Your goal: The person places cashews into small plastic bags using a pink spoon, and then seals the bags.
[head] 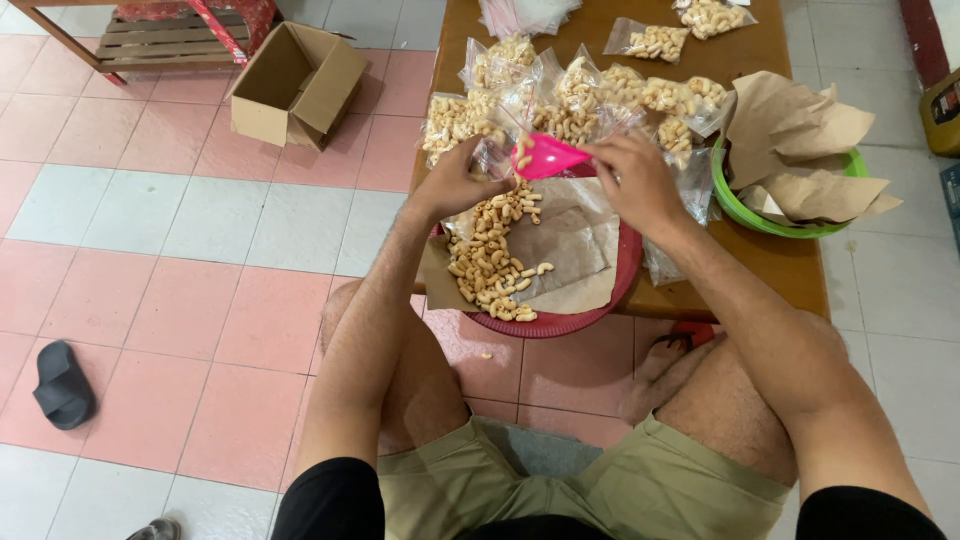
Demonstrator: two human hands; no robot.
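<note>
Two hands busy | right hand (640, 180) grips pink scoop (548, 156) | left hand (462, 182) pinches clear bag (492, 157) | cashews (492, 255) below

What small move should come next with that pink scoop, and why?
Probably tip the pink plastic scoop further, so its nuts slide into the small clear plastic bag. The right hand holds the scoop with nuts in it, and the left hand holds the bag at its spout.

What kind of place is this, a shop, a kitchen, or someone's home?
Probably a home or small workshop where nuts are packed by hand. Filled clear bags cover a wooden table, loose cashews lie on a red tray, and the tiled floor holds a cardboard box.
</note>
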